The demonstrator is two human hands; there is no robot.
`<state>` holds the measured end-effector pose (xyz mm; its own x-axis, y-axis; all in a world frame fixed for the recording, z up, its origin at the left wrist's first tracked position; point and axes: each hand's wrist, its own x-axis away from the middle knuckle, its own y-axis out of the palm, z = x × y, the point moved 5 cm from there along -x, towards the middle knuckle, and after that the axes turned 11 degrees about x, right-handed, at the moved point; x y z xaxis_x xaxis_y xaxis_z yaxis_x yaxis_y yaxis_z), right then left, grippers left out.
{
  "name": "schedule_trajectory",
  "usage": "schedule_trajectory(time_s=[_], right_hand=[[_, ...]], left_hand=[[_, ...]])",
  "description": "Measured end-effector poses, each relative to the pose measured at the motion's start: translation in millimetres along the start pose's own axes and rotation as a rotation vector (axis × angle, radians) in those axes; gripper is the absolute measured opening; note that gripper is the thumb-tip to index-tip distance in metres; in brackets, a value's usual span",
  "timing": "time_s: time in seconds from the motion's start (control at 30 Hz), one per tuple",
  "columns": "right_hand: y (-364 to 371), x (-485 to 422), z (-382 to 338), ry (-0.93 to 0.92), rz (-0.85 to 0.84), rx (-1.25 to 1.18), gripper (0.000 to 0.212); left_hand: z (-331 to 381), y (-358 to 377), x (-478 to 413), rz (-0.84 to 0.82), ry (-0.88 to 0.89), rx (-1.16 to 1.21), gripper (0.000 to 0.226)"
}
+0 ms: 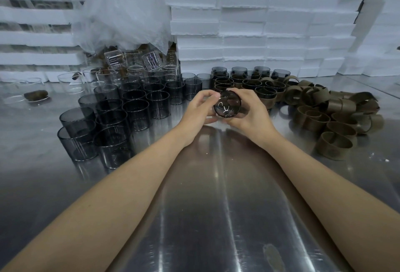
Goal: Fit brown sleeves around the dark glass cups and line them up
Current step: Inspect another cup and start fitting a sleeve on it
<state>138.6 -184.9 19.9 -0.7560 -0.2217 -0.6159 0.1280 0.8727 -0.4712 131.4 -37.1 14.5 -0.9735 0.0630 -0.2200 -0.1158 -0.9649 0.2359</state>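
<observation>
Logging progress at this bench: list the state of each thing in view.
Dark round glass cup: tipped sideways, held off the table.
Left hand: grips cup.
Right hand: grips cup.
Bare dark glass cups: upright, unsleeved.
Sleeved dark cups: upright, in rows.
Loose brown sleeves: piled, empty.

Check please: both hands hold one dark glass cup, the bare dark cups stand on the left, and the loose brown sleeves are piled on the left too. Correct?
The head view shows the loose brown sleeves piled on the right, not the left. The left hand and right hand do hold one dark glass cup, and the bare dark cups stand on the left.
</observation>
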Motion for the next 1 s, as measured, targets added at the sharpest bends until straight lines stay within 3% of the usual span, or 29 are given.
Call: schedule_trajectory(time_s=[0.53, 0.8, 1.0], right_hand=[[4.7, 2.2, -18.9, -0.087, -0.099, 0.248, 0.065], [7.6, 0.1, -10.5, 0.047, -0.096, 0.128, 0.074], [3.1, -1.7, -2.8, 0.131, -0.059, -0.061, 0.068]], left_hand=[[-9.7, -2.6, -2.7, 0.081, -0.037, -0.151, 0.059], [-10.2, 0.6, -2.1, 0.023, 0.048, -0.194, 0.060], [-9.0, 4.8, -1.6, -0.007, 0.097, -0.219, 0.066]])
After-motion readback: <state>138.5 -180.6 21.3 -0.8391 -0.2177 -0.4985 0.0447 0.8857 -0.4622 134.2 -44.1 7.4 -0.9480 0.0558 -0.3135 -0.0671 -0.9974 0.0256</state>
